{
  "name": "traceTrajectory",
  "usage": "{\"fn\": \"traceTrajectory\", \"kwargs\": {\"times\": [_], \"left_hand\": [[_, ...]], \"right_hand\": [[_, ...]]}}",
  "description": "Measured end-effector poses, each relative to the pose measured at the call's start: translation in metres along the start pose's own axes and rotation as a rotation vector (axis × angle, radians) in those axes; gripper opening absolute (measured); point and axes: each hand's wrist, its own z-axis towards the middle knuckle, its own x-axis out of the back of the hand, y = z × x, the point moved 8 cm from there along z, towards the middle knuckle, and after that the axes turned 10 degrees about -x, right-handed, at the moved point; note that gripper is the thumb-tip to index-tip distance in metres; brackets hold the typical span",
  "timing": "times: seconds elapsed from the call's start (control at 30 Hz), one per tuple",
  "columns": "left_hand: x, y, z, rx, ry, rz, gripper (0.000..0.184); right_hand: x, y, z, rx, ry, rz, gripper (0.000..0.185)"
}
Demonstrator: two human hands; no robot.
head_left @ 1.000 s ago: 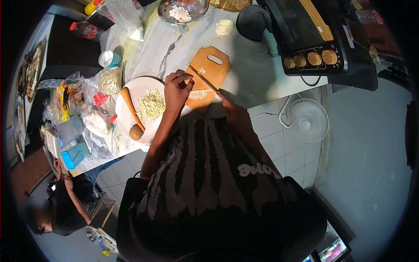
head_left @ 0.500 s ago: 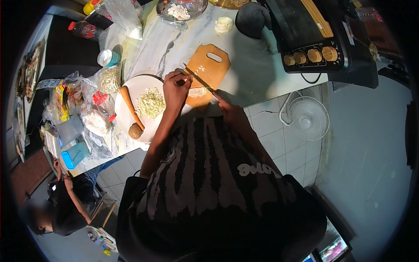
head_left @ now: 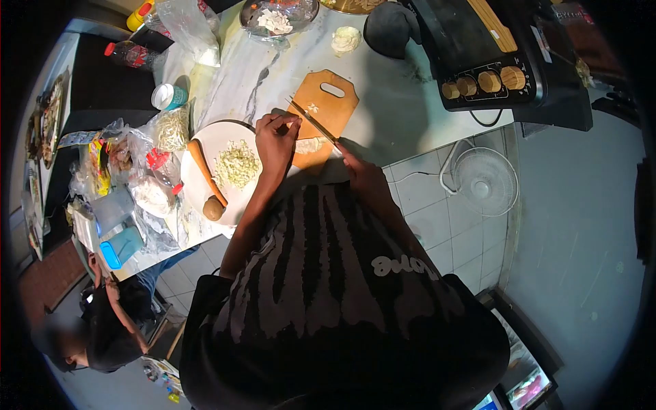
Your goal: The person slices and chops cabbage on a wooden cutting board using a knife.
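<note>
Slim, straight knife w/ a dark metal blade (head_left: 316, 124) slants over an orange-brown, clip-cornered cutting board (head_left: 338, 113), its long axis crossing the board's, tip pointing away from the body & to the left; right hand (head_left: 365, 176) is clamped round the handle; left hand (head_left: 277, 133), fingers curled, sits by the blade (can't tell what, if anything, it grips); flat whitish piece (head_left: 310, 145) lies on the near half; left forearm hides part of a round white plate (head_left: 232, 131) w/ chopped pale-green veg (head_left: 236, 164) & a brown wooden pestle (head_left: 203, 166).
</note>
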Motion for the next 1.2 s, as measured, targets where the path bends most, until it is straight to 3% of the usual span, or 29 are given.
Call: {"fn": "traceTrajectory", "kwargs": {"times": [0.37,0.63,0.73,0.83,1.2], "left_hand": [[0.005,0.003,-0.004,-0.074,0.026,-0.048,0.015],[0.004,0.006,-0.003,-0.018,-0.011,-0.037,0.014],[0.003,0.005,0.0,-0.038,-0.005,-0.022,0.013],[0.0,0.006,0.0,-0.059,0.01,0.019,0.015],[0.006,0.008,-0.003,-0.057,-0.004,-0.022,0.019]], "right_hand": [[-0.01,0.005,0.004,0.006,-0.091,0.009,0.046],[-0.002,-0.004,0.003,-0.064,-0.145,-0.052,0.046],[-0.002,-0.004,0.004,0.045,-0.019,0.001,0.046],[0.005,-0.003,0.003,0.003,0.006,-0.024,0.046],[-0.003,0.003,0.004,0.057,-0.019,0.046,0.046]]}}
